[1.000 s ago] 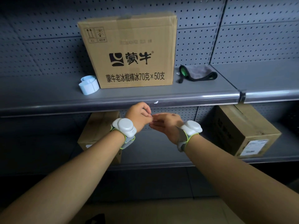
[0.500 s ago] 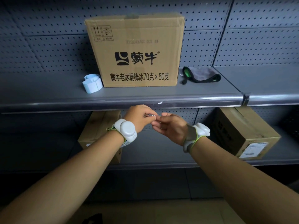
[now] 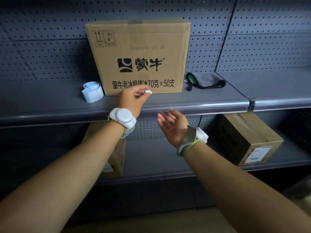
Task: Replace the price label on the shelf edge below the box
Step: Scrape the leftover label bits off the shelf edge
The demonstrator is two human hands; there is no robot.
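**A:** What has your left hand (image 3: pixel 133 101) got?

**B:** You pinch a small white scrap (image 3: pixel 148 92) at your fingertips, in the middle of the frame, in front of the lower edge of the cardboard box (image 3: pixel 139 59). It looks crumpled; whether it is the old price label I cannot tell, nor which way it points.

**A:** And your right hand (image 3: pixel 173 126)?

**B:** It is loose, palm turned toward you, fingers relaxed and holding nothing. The fingertips sit just below the shelf edge (image 3: pixel 193 106), right of centre.

**A:** Describe that edge.

**B:** A smooth, glossy, rounded strip running left to right across the frame, ending at a joint at the right. The stretch under the box is partly hidden by your left wrist; near your right fingertips a tiny pale fleck shows on it.

**A:** What else is on the shelf?

**B:** The box is plain brown corrugated board, upright, printed face toward you. Just left of it stands a pale blue roll of labels (image 3: pixel 92 92), coiled loosely. To the right lies a grey cloth (image 3: pixel 206 79) with a black and green trim, soft and folded. Bare grey metal lies in front of the box and at far left. Perforated panels form the back wall.
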